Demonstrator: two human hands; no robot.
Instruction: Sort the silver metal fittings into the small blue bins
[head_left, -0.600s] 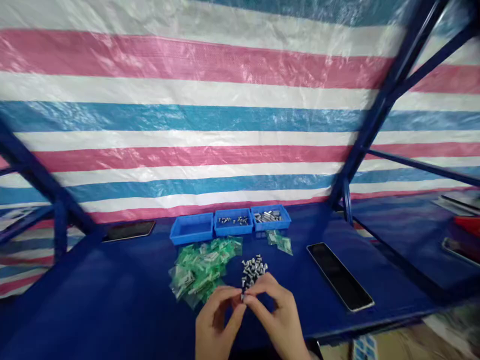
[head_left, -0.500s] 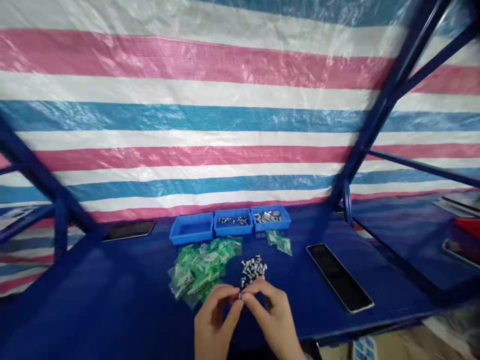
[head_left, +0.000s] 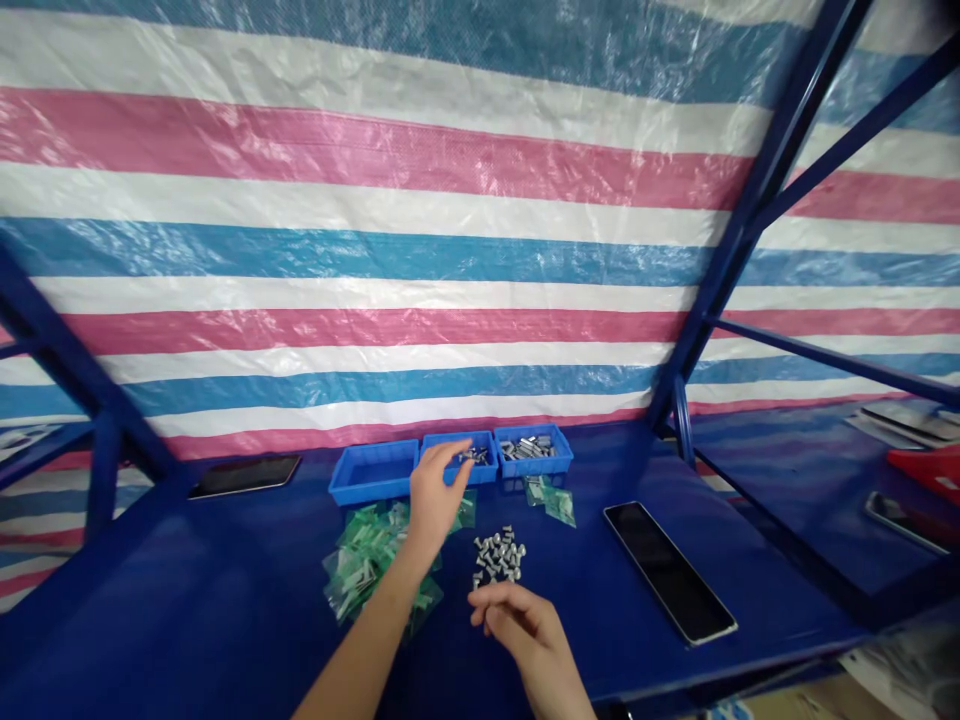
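Observation:
My left hand (head_left: 435, 497) reaches over the middle blue tray (head_left: 482, 472), thumb and forefinger apart above the small screws (head_left: 477, 456) in it. Part of that tray is hidden by the hand. Close to the near edge of a pile of silvery screws (head_left: 501, 556) on the table is my right hand (head_left: 517, 620). Its fingers are curled with the tips together; whatever is in them is too small to make out. Small green-tinted plastic bags (head_left: 367, 550) lie heaped beneath my left forearm, partly covered by it.
The left blue tray (head_left: 375, 488) stands beside the middle one. Metal cylinders (head_left: 529, 447) lie in the right tray (head_left: 536, 466). A couple of small bags (head_left: 555, 502) are in front of it. A phone (head_left: 667, 570) lies at right, a dark flat device (head_left: 246, 476) at far left. Blue frame bars (head_left: 720, 290) rise behind.
My hands have parted from a shared pinch on a small metal piece. The left went forward to the middle tray and opened; the right stayed near the screw pile. The view tilted slightly.

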